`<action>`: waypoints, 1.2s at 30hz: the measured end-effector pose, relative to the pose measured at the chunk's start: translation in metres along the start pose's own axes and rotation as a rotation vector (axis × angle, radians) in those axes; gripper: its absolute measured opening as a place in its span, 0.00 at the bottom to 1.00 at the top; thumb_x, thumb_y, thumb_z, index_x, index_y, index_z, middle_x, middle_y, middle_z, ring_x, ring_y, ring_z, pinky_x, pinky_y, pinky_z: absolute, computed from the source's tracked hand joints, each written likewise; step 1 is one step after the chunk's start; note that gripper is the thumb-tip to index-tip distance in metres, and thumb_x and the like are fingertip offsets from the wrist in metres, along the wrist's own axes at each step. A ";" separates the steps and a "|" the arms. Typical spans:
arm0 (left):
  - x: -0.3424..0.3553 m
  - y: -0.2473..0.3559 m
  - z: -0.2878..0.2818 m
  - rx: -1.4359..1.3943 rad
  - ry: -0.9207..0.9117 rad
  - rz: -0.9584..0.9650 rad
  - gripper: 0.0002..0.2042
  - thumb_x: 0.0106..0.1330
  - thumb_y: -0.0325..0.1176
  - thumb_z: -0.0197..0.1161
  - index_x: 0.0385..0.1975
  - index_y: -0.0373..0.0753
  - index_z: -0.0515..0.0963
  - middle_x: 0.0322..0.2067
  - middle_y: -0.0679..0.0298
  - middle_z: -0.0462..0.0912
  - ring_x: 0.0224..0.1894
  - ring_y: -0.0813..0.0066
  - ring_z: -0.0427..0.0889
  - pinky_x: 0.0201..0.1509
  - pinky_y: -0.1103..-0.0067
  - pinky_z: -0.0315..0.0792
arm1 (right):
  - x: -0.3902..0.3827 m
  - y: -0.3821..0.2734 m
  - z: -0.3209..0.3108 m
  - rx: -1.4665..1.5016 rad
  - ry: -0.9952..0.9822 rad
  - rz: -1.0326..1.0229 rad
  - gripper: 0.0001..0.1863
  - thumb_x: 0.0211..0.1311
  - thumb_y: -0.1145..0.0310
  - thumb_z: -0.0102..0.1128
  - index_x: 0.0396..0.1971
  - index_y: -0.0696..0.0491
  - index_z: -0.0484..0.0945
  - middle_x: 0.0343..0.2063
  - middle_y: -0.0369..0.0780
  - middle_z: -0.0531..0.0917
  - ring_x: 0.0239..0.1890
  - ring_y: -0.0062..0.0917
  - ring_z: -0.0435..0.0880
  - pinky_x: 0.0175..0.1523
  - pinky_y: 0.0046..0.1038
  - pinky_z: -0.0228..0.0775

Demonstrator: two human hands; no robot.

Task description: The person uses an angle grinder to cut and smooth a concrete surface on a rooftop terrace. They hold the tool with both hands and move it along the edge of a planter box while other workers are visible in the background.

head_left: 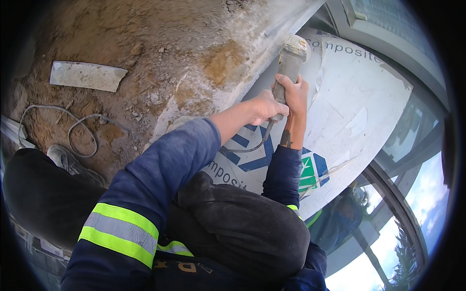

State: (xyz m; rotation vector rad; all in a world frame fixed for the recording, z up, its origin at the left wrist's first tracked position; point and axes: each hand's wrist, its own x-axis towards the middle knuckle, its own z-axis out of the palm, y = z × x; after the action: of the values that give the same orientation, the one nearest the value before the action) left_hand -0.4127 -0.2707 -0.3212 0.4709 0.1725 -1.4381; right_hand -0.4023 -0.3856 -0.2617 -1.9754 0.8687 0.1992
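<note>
A dusty grey angle grinder [291,62] points away from me over the upper edge of a white printed panel [364,97], with its head near a pale concrete edge [252,58]. My left hand [270,106] is closed on the rear of the grinder, where a grey cord [257,145] comes out and drapes over the panel. My right hand [293,94] grips the grinder's body just beyond my left one, its thumb across the tool. What the grinder's disc touches is too small to make out.
Brown dirt with small stones [145,43] lies to the left, with a loose whitish strip [87,76] and loops of cable [77,140]. My bent legs [228,223] and shoe [68,160] are below. A reflective glass pane with a metal frame [403,208] runs along the right.
</note>
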 end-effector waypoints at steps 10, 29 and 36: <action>-0.026 -0.022 0.021 -0.054 0.076 0.096 0.25 0.62 0.19 0.67 0.58 0.35 0.66 0.37 0.62 0.78 0.33 0.75 0.80 0.36 0.75 0.75 | -0.030 0.011 -0.008 0.030 -0.014 -0.033 0.16 0.57 0.68 0.71 0.40 0.64 0.81 0.27 0.42 0.85 0.25 0.25 0.84 0.32 0.27 0.76; -0.019 -0.001 0.012 0.001 0.062 0.066 0.25 0.61 0.22 0.68 0.56 0.37 0.65 0.38 0.62 0.77 0.35 0.72 0.79 0.39 0.70 0.75 | -0.011 0.002 -0.002 0.002 -0.002 0.014 0.15 0.56 0.67 0.70 0.37 0.63 0.82 0.25 0.42 0.85 0.24 0.24 0.83 0.31 0.27 0.75; -0.005 0.000 0.001 0.032 0.051 0.048 0.23 0.62 0.22 0.68 0.55 0.37 0.66 0.38 0.62 0.77 0.35 0.71 0.78 0.41 0.69 0.75 | -0.001 -0.001 0.003 0.053 -0.016 0.005 0.15 0.55 0.70 0.71 0.39 0.64 0.81 0.26 0.41 0.85 0.24 0.24 0.84 0.31 0.28 0.76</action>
State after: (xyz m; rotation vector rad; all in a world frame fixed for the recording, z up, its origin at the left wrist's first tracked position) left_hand -0.4139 -0.2666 -0.3187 0.5343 0.1779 -1.3845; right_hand -0.4024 -0.3827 -0.2621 -1.9201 0.8606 0.1933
